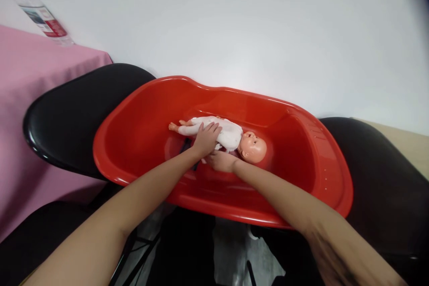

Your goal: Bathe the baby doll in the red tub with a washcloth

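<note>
A baby doll [231, 136] in a white suit lies on its back inside a red plastic baby tub [140, 120], head to the right, feet to the left. My left hand [206, 138] rests flat on the doll's hips and belly, fingers stretched over it. My right hand [219, 161] lies at the doll's near side, below its shoulder, with its fingers tucked under the body and hidden. A small dark object shows under my left wrist on the tub floor.
The tub sits across two black chairs, one at the left [67, 116] and one at the right [385, 178]. A pink cloth-covered table [30, 89] stands at the left with a plastic bottle [40, 13] on it. A white wall is behind.
</note>
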The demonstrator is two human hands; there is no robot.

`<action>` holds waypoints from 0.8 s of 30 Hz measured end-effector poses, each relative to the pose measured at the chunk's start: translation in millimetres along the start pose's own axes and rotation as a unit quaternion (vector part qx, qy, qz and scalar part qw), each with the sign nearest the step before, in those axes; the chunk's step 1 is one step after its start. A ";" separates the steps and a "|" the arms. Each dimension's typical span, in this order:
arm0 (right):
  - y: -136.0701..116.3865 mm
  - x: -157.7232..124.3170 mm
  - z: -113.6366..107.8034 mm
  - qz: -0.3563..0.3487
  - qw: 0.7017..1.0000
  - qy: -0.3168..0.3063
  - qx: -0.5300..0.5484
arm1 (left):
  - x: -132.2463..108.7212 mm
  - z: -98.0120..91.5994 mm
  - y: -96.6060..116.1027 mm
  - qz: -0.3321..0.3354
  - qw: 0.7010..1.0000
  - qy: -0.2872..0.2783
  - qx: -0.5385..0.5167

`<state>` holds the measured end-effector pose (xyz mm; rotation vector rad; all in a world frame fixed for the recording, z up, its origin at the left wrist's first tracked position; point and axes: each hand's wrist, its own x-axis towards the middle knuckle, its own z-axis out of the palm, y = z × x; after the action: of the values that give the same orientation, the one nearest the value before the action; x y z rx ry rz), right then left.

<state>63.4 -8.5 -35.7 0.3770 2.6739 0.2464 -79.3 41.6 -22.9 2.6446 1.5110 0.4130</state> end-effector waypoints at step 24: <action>13.1 -50.1 30.0 0.030 0.994 0.105 0.010 | 6.3 -17.6 -7.5 0.000 1.000 0.007 0.020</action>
<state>123.2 -7.6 -40.1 0.4623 2.8764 0.2911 -87.2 49.5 -6.2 2.6774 1.5401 0.4075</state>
